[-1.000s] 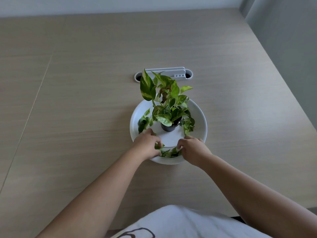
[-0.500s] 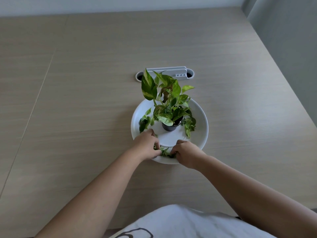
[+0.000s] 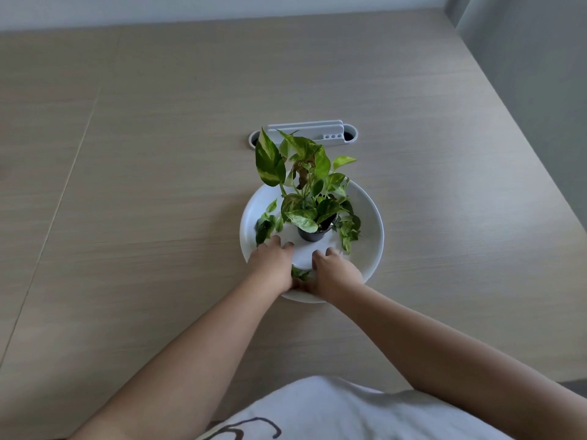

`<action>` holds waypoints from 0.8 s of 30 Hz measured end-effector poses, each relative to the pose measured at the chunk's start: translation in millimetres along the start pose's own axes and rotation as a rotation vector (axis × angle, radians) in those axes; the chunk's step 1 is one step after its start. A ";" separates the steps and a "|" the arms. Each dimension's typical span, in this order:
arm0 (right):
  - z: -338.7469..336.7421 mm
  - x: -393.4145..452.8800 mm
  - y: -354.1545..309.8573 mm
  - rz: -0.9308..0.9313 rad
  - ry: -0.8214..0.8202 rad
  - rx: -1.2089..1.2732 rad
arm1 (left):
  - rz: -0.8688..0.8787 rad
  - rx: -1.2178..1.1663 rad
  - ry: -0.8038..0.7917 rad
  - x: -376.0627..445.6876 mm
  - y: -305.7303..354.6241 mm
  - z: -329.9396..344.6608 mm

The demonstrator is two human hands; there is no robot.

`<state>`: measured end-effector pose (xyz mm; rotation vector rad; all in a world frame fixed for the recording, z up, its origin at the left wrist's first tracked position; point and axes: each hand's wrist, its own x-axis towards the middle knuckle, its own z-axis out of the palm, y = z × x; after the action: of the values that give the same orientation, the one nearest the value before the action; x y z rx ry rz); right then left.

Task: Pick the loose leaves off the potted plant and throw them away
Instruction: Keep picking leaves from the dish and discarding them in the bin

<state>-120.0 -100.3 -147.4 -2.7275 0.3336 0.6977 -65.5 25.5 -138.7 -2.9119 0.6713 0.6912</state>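
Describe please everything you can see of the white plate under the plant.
The white plate is round, shallow and smooth, perhaps ceramic or plastic. It lies flat on the wooden table, just before a white cable port. A small dark pot with a leafy plant stands on it. Loose leaves lie on it. The left hand and right hand rest over its near edge.
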 end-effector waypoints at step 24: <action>-22.7 3.0 28.8 0.061 0.081 0.536 | -0.123 -0.975 0.091 -1.0 -23.6 -7.4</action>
<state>-116.3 -135.4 -136.7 -2.2440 0.5378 0.4331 -53.1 45.9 -132.4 -3.8178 0.1432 1.1199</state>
